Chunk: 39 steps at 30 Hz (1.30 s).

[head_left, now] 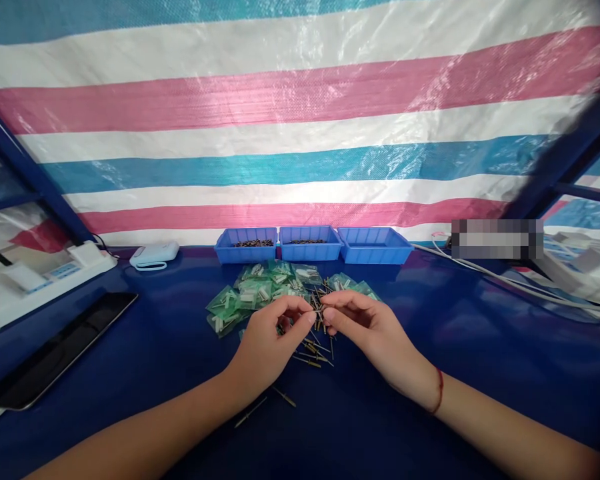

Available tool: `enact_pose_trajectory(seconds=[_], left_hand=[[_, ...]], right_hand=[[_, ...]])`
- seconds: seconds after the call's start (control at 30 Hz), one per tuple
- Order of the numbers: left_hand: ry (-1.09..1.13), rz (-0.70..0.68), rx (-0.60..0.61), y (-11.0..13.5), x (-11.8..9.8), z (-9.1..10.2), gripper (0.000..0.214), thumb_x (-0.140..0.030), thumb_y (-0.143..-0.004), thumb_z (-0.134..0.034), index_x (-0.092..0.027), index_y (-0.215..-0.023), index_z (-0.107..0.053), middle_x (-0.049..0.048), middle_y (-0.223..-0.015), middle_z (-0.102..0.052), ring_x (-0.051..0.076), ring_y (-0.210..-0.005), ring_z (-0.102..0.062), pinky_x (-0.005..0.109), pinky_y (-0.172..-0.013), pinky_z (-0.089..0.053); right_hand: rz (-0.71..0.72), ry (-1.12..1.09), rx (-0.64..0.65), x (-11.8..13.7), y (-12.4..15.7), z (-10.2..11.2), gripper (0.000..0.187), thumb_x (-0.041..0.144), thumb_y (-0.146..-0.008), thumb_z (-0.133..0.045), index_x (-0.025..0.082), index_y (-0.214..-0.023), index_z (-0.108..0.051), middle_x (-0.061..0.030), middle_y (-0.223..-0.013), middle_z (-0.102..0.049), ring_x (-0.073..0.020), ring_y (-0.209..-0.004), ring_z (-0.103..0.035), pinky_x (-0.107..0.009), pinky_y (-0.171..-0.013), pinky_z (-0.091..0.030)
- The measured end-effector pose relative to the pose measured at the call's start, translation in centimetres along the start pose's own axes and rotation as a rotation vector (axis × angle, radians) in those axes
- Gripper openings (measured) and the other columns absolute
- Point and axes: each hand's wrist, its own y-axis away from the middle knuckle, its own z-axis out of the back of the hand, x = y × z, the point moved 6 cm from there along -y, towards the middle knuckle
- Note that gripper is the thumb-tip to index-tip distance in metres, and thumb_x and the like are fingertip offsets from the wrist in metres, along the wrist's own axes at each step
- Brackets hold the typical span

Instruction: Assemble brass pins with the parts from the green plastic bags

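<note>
My left hand (267, 340) and my right hand (380, 333) meet over the middle of the table, each with thumb and fingers pinched together. Between the fingertips is a thin metal piece (319, 311) that looks like a pop rivet; both hands are on it, though the fingers hide most of it. Loose pop rivets (310, 362), brass-coloured with thin pins, lie in a heap under and behind the hands. Two more stray rivets (284, 397) lie nearer to me, by my left wrist. Green-tinted plastic bags (253, 293) with small pale parts are piled just behind the hands.
Three blue bins stand in a row at the back: the left bin (246, 257) and middle bin (311, 253) hold small brownish parts, the right bin (375, 255) shows none. A tablet (63, 350), a power strip (45, 293) and a pale blue case (155, 253) are left. Cables (520, 288) run right.
</note>
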Motion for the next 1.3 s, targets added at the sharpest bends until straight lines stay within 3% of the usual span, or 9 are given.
enact_pose_trajectory(seconds=[0.2, 0.4, 0.57, 0.67, 0.77, 0.87, 0.97, 1.1, 1.3], left_hand=[[-0.179, -0.072, 0.006, 0.3, -0.9, -0.7, 0.007, -0.025, -0.087, -0.058, -0.023, -0.082, -0.064, -0.0013, -0.078, -0.068, 0.017, -0.074, -0.062, 0.03, -0.071, -0.048], [-0.279, -0.209, 0.002, 0.0, -1.4, 0.0, 0.006, -0.022, -0.088, -0.057, -0.024, -0.089, -0.064, 0.0006, -0.086, -0.07, 0.02, -0.083, -0.063, 0.035, -0.08, -0.047], [-0.376, -0.32, -0.011, -0.7, -1.3, 1.9, 0.012, -0.017, -0.088, -0.054, -0.023, -0.093, -0.063, 0.0016, -0.089, -0.071, 0.021, -0.088, -0.063, 0.039, -0.085, -0.044], [-0.399, -0.307, -0.004, -1.2, -0.7, 2.6, 0.014, -0.015, -0.089, -0.052, -0.023, -0.091, -0.063, 0.0009, -0.088, -0.07, 0.02, -0.088, -0.062, 0.039, -0.083, -0.043], [-0.41, -0.289, 0.001, -1.5, -0.2, 3.0, 0.015, -0.016, -0.089, -0.051, -0.023, -0.091, -0.064, 0.0009, -0.086, -0.07, 0.02, -0.087, -0.062, 0.038, -0.081, -0.044], [-0.417, -0.288, -0.007, -1.6, -0.1, 3.2, 0.015, -0.016, -0.088, -0.051, -0.023, -0.09, -0.064, 0.0012, -0.086, -0.07, 0.02, -0.086, -0.062, 0.038, -0.08, -0.044], [-0.423, -0.3, -0.012, -1.7, 0.0, 3.2, 0.014, -0.016, -0.088, -0.051, -0.023, -0.09, -0.064, 0.0013, -0.086, -0.071, 0.021, -0.087, -0.062, 0.039, -0.081, -0.044], [-0.422, -0.302, 0.001, -1.6, 0.1, 2.9, 0.013, -0.016, -0.087, -0.052, -0.022, -0.089, -0.064, 0.0003, -0.087, -0.071, 0.02, -0.087, -0.063, 0.04, -0.084, -0.044], [-0.407, -0.265, 0.032, -1.3, 0.0, 2.0, 0.014, -0.016, -0.088, -0.052, -0.023, -0.089, -0.064, 0.0001, -0.087, -0.071, 0.02, -0.087, -0.062, 0.04, -0.085, -0.044]], right_hand=[[0.158, 0.031, -0.059, 1.1, 0.8, -0.2, 0.016, 0.029, -0.075, -0.074, 0.023, -0.087, -0.067, -0.0005, -0.081, -0.069, -0.0146, -0.073, -0.066, -0.028, -0.068, -0.057], [0.394, 0.449, -0.022, 3.5, 1.2, -0.6, 0.009, 0.023, -0.088, -0.058, 0.023, -0.093, -0.065, -0.0032, -0.091, -0.068, -0.0169, -0.085, -0.064, -0.03, -0.076, -0.053], [0.615, 0.854, -0.158, 5.5, -5.3, 1.4, 0.013, 0.02, -0.09, -0.051, 0.019, -0.094, -0.063, -0.006, -0.094, -0.068, -0.019, -0.086, -0.063, -0.034, -0.08, -0.05], [0.612, 0.948, -0.226, 5.1, -10.7, 2.2, 0.016, 0.018, -0.088, -0.049, 0.016, -0.093, -0.064, -0.0097, -0.093, -0.068, -0.0213, -0.086, -0.063, -0.036, -0.079, -0.049], [0.582, 0.983, -0.208, 4.2, -13.1, 2.1, 0.018, 0.015, -0.083, -0.051, 0.013, -0.094, -0.066, -0.0127, -0.095, -0.067, -0.0236, -0.088, -0.063, -0.038, -0.079, -0.049], [0.537, 0.988, -0.182, 3.7, -11.3, 2.1, 0.022, 0.013, -0.082, -0.048, 0.013, -0.094, -0.066, -0.0111, -0.091, -0.068, -0.021, -0.081, -0.063, -0.036, -0.075, -0.049], [0.459, 1.0, 0.02, 2.9, -7.1, 2.0, 0.018, 0.011, -0.079, -0.05, 0.018, -0.078, -0.067, -0.0023, -0.078, -0.069, -0.0153, -0.067, -0.063, -0.029, -0.067, -0.051], [0.389, 1.07, 0.292, 1.4, -2.6, 1.8, 0.025, 0.013, -0.082, -0.053, 0.02, -0.101, -0.068, -0.0069, -0.099, -0.068, -0.0198, -0.088, -0.063, -0.035, -0.079, -0.051], [0.457, 1.123, 0.324, 0.4, -1.7, 1.6, 0.021, 0.022, -0.093, -0.048, 0.02, -0.101, -0.068, -0.0101, -0.098, -0.065, -0.0225, -0.09, -0.06, -0.038, -0.079, -0.05]])
